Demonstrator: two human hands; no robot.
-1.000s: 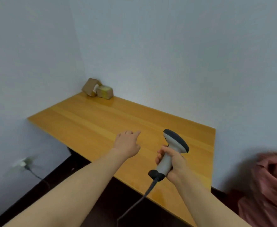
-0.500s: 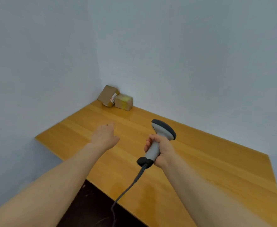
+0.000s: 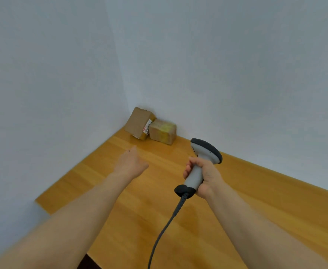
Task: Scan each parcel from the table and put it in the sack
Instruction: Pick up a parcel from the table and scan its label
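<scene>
I count two parcels left on the table (image 3: 256, 191), both pushed into its far left corner where the two walls meet. Neither is in hand or under the scanner (image 3: 205, 152) yet. The sack is out of view, so I cannot tell how many parcels have gone into it. Judging by the bare boards, I take this to be near the end of the job, with a pick, a scan and a drop left for each box.

My left hand (image 3: 131, 165) reaches out over the table toward that corner. It holds nothing, and its fingers stretch forward, short of the boxes. My right hand (image 3: 205, 177) is wrapped round the scanner's grey handle, above the middle of the table. The cable (image 3: 165, 230) trails off the table's near edge.

The scanner's long axis runs from the dark cable end near me up and away. Its black-capped head tips forward, so I judge that the window faces the far side of the table, though I cannot see the window itself.

The brown parcel (image 3: 138, 122) sits tilted in the corner, leaning back on one lower edge, with a label strip on its right side. The taped parcel (image 3: 162, 132) lies flat, touching it on the right, with its long axis along the table's back edge.
</scene>
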